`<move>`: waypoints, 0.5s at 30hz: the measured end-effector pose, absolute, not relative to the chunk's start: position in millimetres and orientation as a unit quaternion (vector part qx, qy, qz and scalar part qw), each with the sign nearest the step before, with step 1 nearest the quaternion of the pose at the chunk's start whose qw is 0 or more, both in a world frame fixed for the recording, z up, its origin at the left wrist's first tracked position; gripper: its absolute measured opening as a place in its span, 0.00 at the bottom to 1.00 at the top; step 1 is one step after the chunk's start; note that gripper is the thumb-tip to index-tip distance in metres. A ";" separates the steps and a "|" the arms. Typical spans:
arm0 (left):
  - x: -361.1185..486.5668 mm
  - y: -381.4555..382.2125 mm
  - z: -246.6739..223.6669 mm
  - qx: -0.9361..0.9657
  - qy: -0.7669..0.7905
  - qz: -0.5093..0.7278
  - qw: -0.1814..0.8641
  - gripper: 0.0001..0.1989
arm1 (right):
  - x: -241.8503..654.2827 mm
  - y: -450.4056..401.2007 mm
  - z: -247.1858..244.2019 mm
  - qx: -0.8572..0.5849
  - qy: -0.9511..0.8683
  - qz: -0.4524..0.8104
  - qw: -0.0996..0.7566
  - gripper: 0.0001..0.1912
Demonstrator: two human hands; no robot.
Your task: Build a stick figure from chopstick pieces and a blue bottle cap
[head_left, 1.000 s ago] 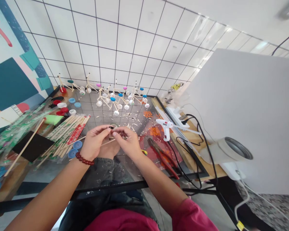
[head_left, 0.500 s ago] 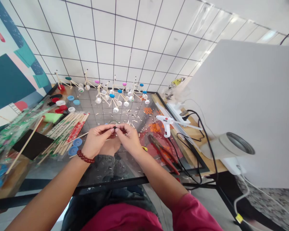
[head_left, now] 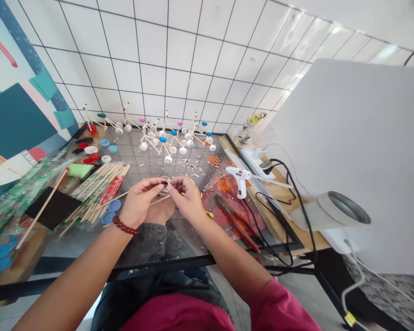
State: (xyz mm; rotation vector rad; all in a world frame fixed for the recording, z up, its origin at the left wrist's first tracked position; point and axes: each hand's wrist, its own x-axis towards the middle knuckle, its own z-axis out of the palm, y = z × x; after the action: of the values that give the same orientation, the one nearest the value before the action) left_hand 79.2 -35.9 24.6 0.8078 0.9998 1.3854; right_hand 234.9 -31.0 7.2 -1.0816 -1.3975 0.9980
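Observation:
Both hands meet over the near middle of the glass table. My left hand (head_left: 138,198) pinches a small black piece (head_left: 164,183) between thumb and forefinger; its exact kind is too small to tell. Right beside it, my right hand (head_left: 189,198) has thumb and fingertips pressed together, and whatever they grip is hidden. Below the hands lies a thin wooden stick (head_left: 160,199). Left of my left wrist are blue bottle caps (head_left: 114,205) and a heap of paper-wrapped chopsticks (head_left: 103,186).
Small stick models with bottle-cap wheels (head_left: 163,139) stand along the back. To the right lie a white glue gun (head_left: 240,180), red-handled pliers (head_left: 236,220), a power strip (head_left: 253,161) and black cables. Wood scraps (head_left: 193,170) litter the glass. A black sheet (head_left: 53,209) lies left.
The view has shifted slightly. My fingertips have parted a little, so more of the black piece shows in my left hand.

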 end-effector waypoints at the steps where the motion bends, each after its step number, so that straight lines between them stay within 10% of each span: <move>1: 78.4 -34.9 24.9 0.326 0.419 0.595 0.603 0.18 | 233.7 -31.3 6.2 -0.450 -0.587 0.417 0.528 0.10; 15: 79.5 -33.4 25.3 0.244 0.379 0.568 0.689 0.15 | 226.4 -26.7 -4.2 -0.445 -0.601 0.429 0.507 0.04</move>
State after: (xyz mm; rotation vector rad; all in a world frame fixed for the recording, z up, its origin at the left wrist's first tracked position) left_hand 79.5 -33.4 25.3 0.5467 0.8477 1.2705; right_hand 226.4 -26.7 -4.2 -1.0740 -1.4484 1.0345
